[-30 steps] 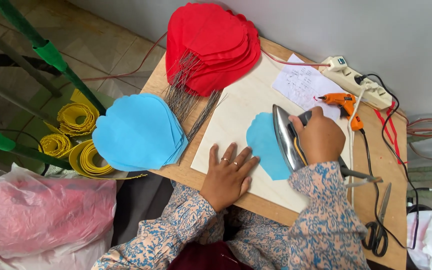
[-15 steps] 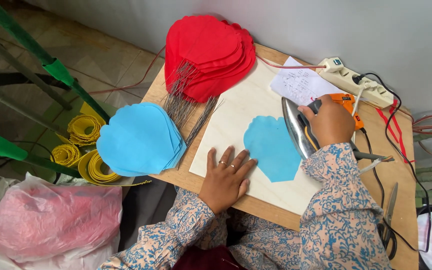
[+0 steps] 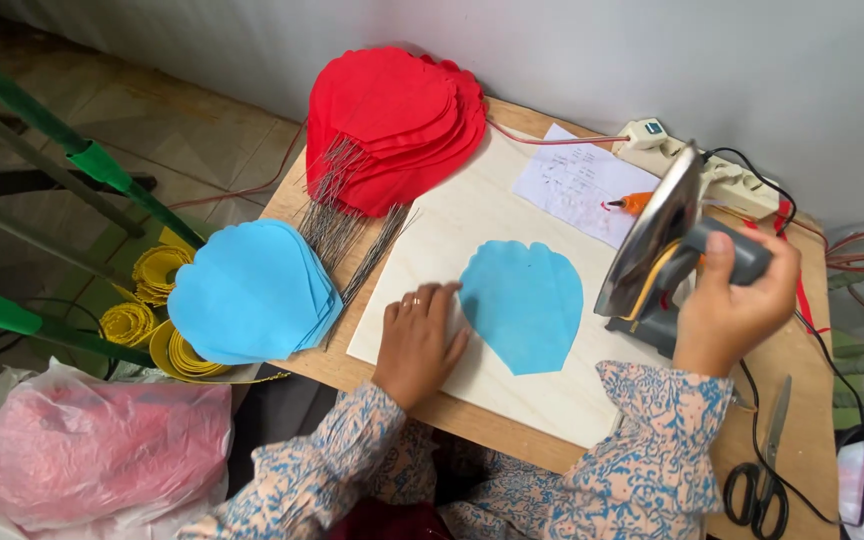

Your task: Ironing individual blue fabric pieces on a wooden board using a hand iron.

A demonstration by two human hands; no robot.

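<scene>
Right hand [image 3: 727, 310] is closed around the dark handle of a clothes iron [image 3: 657, 235], which is lifted off the board and tilted so its shiny soleplate faces left. Left hand [image 3: 415, 338] lies flat and open, palm down, on the pale wooden board [image 3: 452, 225], its fingertips just beside the left edge of a single blue petal-shaped piece [image 3: 524, 302] lying flat in the middle of the board.

Nothing stands between the iron and the blue piece. Left of the board sits one stack of blue petal shapes [image 3: 250, 290] at the table's edge; how many pieces it holds cannot be told. Between that stack and the board lies a bundle of thin grey wires [image 3: 337, 215], running up under one pile of red petal shapes [image 3: 392, 125] at the far corner. Beyond the iron lie one sheet of white paper [image 3: 577, 180], an orange-tipped tool [image 3: 630, 203] partly hidden by the iron, and a white power strip [image 3: 727, 180]. One pair of scissors [image 3: 760, 470] lies on the table's right edge. Below the table, at left, are three yellow ribbon rolls [image 3: 157, 270] and one pink plastic bag [image 3: 92, 445].
</scene>
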